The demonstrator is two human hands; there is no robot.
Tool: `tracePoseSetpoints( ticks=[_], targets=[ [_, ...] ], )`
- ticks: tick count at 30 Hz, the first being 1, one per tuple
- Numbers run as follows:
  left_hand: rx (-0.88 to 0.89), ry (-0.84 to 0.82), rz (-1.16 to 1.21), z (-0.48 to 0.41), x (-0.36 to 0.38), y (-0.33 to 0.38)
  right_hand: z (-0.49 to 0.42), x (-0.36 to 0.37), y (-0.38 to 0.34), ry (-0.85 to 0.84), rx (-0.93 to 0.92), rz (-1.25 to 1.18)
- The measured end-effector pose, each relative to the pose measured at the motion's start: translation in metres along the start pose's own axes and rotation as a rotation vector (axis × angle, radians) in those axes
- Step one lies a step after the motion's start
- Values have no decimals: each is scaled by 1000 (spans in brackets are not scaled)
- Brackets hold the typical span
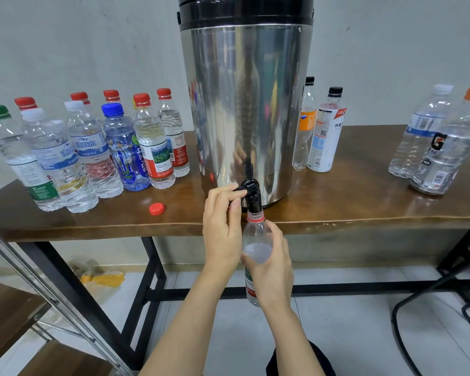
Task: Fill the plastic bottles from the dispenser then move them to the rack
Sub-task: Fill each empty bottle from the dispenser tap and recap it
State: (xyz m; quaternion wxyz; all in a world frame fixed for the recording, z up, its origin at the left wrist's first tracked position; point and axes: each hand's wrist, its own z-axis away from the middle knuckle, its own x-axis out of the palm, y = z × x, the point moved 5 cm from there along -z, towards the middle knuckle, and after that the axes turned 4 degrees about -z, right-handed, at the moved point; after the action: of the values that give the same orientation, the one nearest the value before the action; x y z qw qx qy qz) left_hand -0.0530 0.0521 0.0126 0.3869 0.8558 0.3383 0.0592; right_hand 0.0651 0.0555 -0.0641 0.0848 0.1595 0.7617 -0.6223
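The right hand (pixel 272 264) is wrapped around an uncapped plastic bottle (pixel 256 234), held upright just below the table (pixel 337 198) edge. Its neck meets the black tap (pixel 251 192), whose lever the left hand (pixel 221 226) pinches, on the steel dispenser (pixel 244 104). A loose red cap (pixel 157 208) lies left, with capped bottles (pixel 92 147) behind.

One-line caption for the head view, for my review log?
Left hand pinches the dispenser tap while right hand holds an open bottle beneath it.
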Motion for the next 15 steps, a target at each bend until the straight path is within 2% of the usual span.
tracePoseSetpoints(
  ticks=[15],
  targets=[
    [-7,-5,0,0,0,0,0,0,0,0,-2,1]
  ],
)
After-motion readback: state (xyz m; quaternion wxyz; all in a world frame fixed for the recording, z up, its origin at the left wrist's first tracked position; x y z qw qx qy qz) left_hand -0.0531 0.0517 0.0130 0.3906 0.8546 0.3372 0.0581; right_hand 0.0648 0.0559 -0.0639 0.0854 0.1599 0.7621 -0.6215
